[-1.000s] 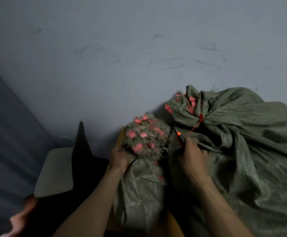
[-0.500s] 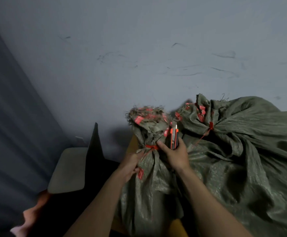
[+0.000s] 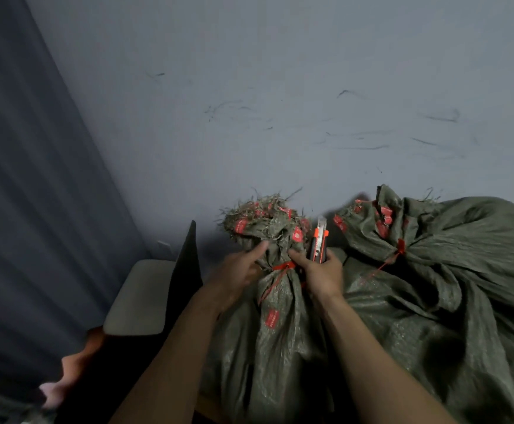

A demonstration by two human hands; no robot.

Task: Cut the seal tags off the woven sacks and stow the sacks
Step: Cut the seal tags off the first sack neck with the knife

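A small green woven sack [image 3: 268,341] stands upright in front of me, its neck cinched by a red seal tie [image 3: 283,267] and its frayed top studded with red tags. My left hand [image 3: 237,275] grips the neck from the left. My right hand [image 3: 320,275] holds an orange utility knife [image 3: 319,240], blade up, against the right side of the neck. A bigger green sack [image 3: 451,301] lies to the right, closed by its own red seal tie [image 3: 400,246].
A grey floor spreads beyond the sacks with scattered thread scraps. A dark curtain [image 3: 29,179] hangs at the left. A grey seat pad [image 3: 139,298] and a black upright panel [image 3: 185,264] sit left of my left arm.
The small sack's top has been raised upright from its tipped pose. My left hand shifted up to the neck, and my right hand brought the knife from the big sack to the small one.
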